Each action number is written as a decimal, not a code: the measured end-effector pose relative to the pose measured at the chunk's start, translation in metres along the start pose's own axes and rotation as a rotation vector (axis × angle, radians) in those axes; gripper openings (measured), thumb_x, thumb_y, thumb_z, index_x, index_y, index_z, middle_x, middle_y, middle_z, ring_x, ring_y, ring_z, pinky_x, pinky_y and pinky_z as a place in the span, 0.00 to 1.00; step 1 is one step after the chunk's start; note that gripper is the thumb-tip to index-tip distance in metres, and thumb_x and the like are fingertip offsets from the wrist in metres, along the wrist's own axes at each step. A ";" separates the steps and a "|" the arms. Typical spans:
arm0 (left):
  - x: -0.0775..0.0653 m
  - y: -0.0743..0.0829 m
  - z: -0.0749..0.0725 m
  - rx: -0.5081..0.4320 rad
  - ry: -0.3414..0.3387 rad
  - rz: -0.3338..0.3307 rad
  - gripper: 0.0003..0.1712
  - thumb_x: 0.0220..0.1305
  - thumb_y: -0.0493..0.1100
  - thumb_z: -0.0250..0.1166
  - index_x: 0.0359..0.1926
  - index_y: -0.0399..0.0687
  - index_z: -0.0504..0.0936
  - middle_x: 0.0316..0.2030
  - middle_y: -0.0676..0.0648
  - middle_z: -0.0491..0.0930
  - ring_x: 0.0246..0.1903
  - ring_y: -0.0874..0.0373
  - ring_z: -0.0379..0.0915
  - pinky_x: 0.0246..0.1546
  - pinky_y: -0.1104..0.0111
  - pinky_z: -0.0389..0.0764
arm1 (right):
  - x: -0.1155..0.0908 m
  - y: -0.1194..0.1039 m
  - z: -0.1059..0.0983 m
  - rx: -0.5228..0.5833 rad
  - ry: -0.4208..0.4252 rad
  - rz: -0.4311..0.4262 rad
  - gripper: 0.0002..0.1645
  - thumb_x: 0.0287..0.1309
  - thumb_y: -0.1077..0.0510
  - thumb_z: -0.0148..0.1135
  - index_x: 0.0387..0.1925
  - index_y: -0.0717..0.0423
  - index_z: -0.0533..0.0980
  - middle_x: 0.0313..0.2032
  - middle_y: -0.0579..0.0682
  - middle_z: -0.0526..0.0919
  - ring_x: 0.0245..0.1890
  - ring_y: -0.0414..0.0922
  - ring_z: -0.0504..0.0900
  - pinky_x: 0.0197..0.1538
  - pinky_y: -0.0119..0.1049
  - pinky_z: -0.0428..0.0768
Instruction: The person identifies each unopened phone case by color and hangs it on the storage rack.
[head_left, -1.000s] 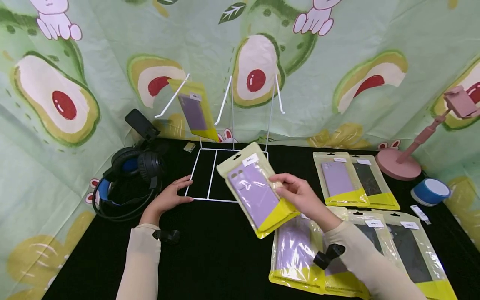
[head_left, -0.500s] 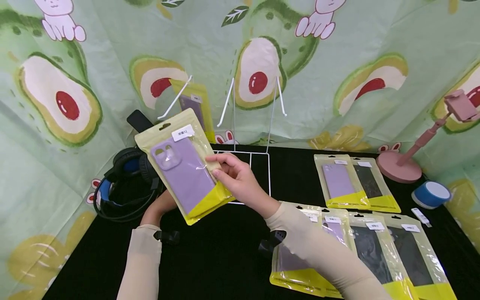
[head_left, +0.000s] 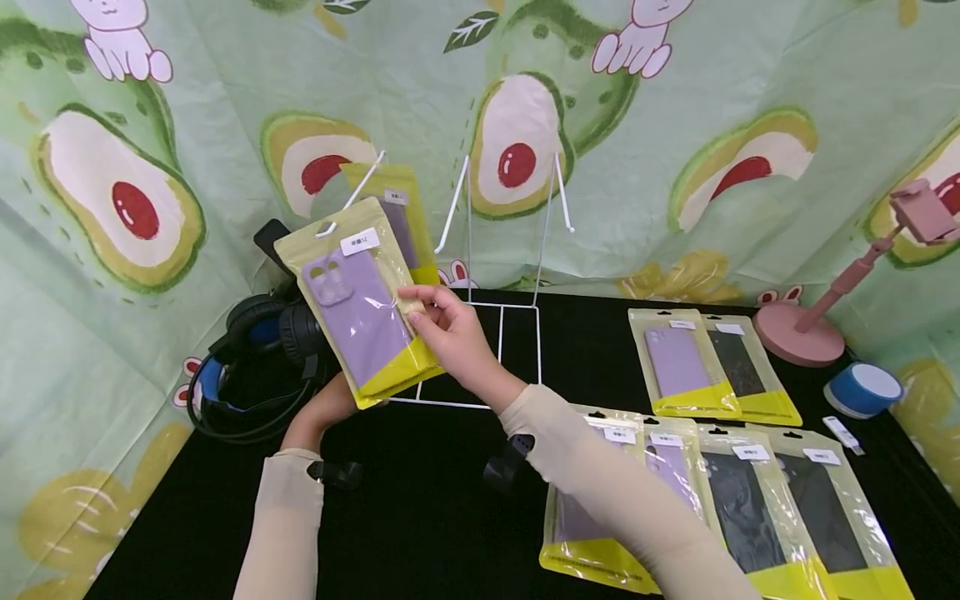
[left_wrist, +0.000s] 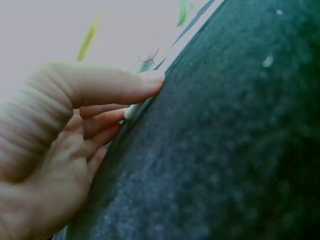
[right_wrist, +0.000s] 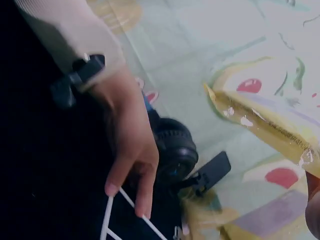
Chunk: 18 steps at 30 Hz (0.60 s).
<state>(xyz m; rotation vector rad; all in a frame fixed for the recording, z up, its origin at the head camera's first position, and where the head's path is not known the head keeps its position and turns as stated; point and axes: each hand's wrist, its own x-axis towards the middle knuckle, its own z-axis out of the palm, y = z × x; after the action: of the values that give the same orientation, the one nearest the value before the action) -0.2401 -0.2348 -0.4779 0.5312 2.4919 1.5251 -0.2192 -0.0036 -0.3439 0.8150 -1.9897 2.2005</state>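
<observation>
My right hand (head_left: pixel 453 337) pinches the right edge of a bagged purple phone case (head_left: pixel 360 321), thumb in front. The bag has a yellow bottom and a white label. Its hang hole is at the tip of the left hook of a white wire display rack (head_left: pixel 450 405), and the hook's end shows there. Farther back on that hook hangs another bagged purple case (head_left: pixel 411 200), partly hidden. My left hand (head_left: pixel 330 408) holds the front left corner of the rack's base, thumb and fingers at the wire (left_wrist: pixel 187 40); the held bag covers its fingers in the head view.
Two more hooks (head_left: pixel 453 204) stick out to the right. Several bagged cases (head_left: pixel 742 508) lie at the right, with a pink phone stand (head_left: pixel 798 333) and a blue roll (head_left: pixel 862 389) beyond. Headphones (head_left: pixel 262 358) sit close left of the rack. A patterned curtain (head_left: pixel 600 250) hangs behind.
My right hand has carried the bagged phone case left from above the right-hand bags, then up to the left hook's tip. My left hand stays at the rack's corner.
</observation>
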 end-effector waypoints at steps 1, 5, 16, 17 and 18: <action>0.001 0.000 0.000 0.010 -0.005 -0.014 0.26 0.57 0.34 0.64 0.56 0.32 0.67 0.50 0.36 0.70 0.48 0.46 0.68 0.53 0.54 0.69 | 0.005 0.003 0.000 -0.017 0.022 -0.004 0.16 0.62 0.71 0.53 0.51 0.70 0.73 0.43 0.63 0.77 0.30 0.37 0.76 0.34 0.28 0.78; 0.002 -0.001 -0.001 0.122 -0.031 -0.090 0.38 0.55 0.39 0.68 0.65 0.33 0.64 0.66 0.33 0.59 0.65 0.38 0.53 0.64 0.44 0.53 | 0.029 0.018 -0.002 -0.129 0.132 -0.019 0.15 0.59 0.71 0.55 0.49 0.69 0.75 0.37 0.63 0.77 0.28 0.37 0.75 0.32 0.25 0.74; 0.002 0.003 -0.002 0.192 -0.049 -0.111 0.37 0.56 0.40 0.68 0.65 0.31 0.65 0.71 0.36 0.52 0.69 0.37 0.43 0.66 0.43 0.45 | 0.071 0.041 -0.011 -0.274 0.274 -0.026 0.13 0.56 0.73 0.55 0.43 0.70 0.77 0.38 0.60 0.77 0.32 0.42 0.73 0.35 0.22 0.69; 0.002 0.003 -0.002 0.195 -0.050 -0.111 0.37 0.57 0.41 0.68 0.65 0.31 0.65 0.71 0.36 0.52 0.69 0.37 0.43 0.66 0.43 0.45 | 0.072 0.042 -0.012 -0.255 0.277 0.001 0.12 0.56 0.73 0.55 0.42 0.70 0.77 0.38 0.60 0.78 0.33 0.42 0.73 0.36 0.22 0.69; 0.002 0.004 -0.003 0.197 -0.050 -0.111 0.38 0.57 0.41 0.68 0.65 0.31 0.65 0.71 0.36 0.52 0.69 0.37 0.42 0.66 0.43 0.45 | 0.072 0.043 -0.013 -0.231 0.279 0.030 0.11 0.56 0.73 0.55 0.42 0.70 0.77 0.39 0.60 0.78 0.35 0.42 0.74 0.37 0.22 0.70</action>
<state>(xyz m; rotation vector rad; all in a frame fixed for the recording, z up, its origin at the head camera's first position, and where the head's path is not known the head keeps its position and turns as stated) -0.2420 -0.2348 -0.4733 0.4443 2.6005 1.2203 -0.3022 -0.0192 -0.3525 0.4273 -2.0707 1.9225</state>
